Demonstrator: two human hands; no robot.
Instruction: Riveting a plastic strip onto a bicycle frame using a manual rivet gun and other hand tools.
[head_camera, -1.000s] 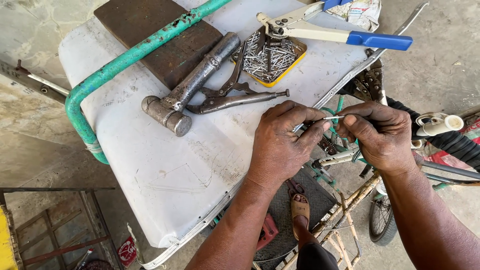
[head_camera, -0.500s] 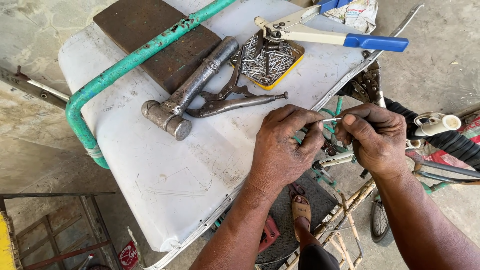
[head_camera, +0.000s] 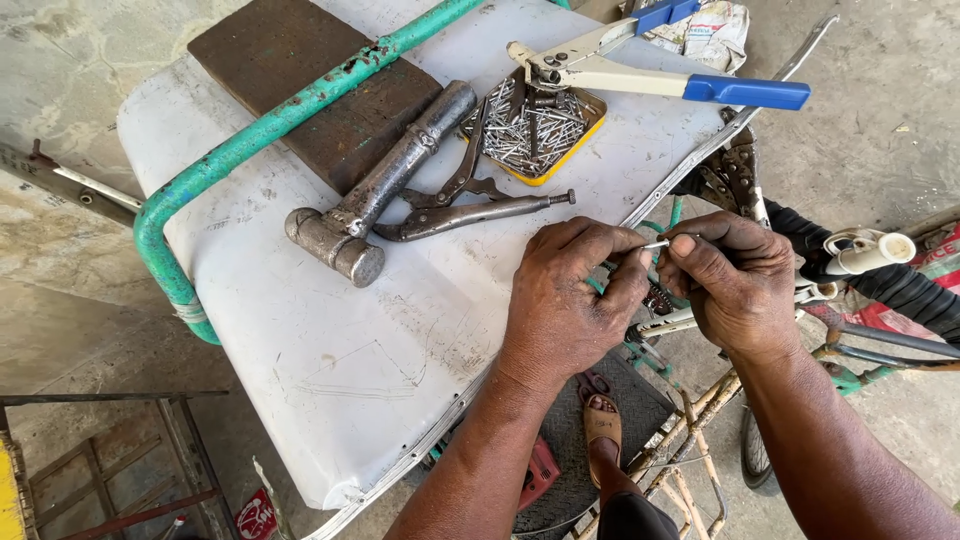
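Both hands meet just off the white panel's (head_camera: 330, 370) right edge. The left hand (head_camera: 565, 300) and right hand (head_camera: 735, 285) each pinch one small rivet (head_camera: 657, 244) between closed fingertips, its long axis running crosswise from hand to hand, equally near both.

The hands (head_camera: 650, 280) hide most of a thin pin (head_camera: 655, 244), perhaps a rivet; the blue-handled tool (head_camera: 650, 70) is cut off at the far edge.
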